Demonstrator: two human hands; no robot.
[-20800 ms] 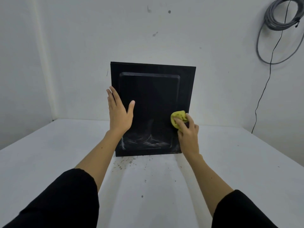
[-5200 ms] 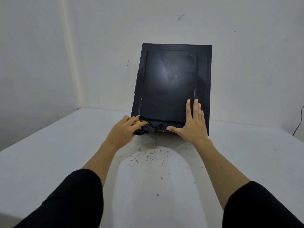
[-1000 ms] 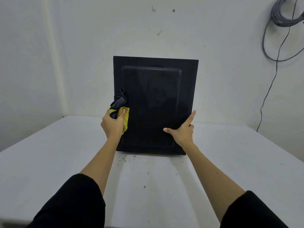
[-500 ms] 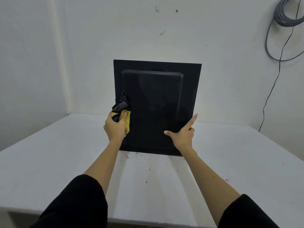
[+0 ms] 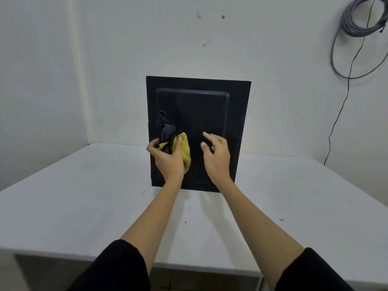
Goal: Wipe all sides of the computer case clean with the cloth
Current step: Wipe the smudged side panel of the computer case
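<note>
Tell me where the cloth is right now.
In the head view, the yellow cloth is bunched in the left hand, against the computer case's lower left.

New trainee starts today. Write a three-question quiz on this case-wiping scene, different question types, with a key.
1. True or false: the left hand holds the yellow cloth.
2. The computer case stands on: A) the floor B) the white table C) a chair.
3. Fill in: the right hand, fingers spread, holds ____.

Key: 1 true; 2 B; 3 nothing.
</note>
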